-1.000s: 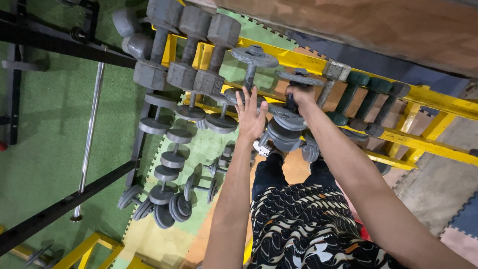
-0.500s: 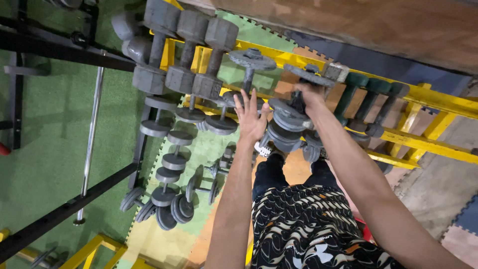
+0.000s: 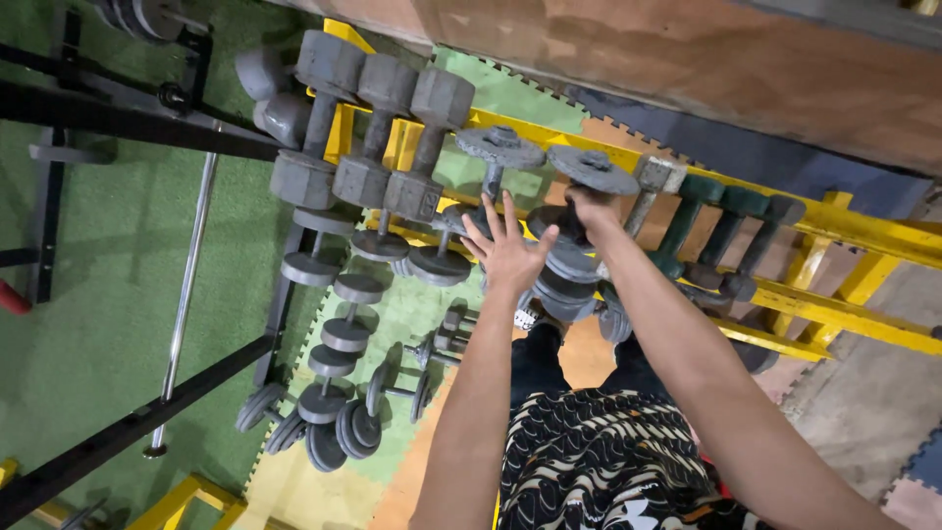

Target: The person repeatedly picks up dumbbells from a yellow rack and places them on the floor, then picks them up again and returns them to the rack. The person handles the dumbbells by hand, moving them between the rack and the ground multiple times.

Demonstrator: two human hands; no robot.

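The right hand (image 3: pixel 586 211) is gripping the handle of a round grey dumbbell (image 3: pixel 592 170) on the far yellow rack (image 3: pixel 863 236). The left hand (image 3: pixel 505 250) is hovering just left of it, fingers spread wide, holding nothing

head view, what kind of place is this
Most likely a gym's free-weights corner. A yellow rack holds rows of grey dumbbells, more dumbbells and a barbell bar lie on green mat flooring, and the right hand grips a dumbbell handle while the left hand is open beside it.

Green turf floor (image 3: pixel 88 255), foam mats (image 3: pixel 903 412), brown wall (image 3: pixel 687 59).
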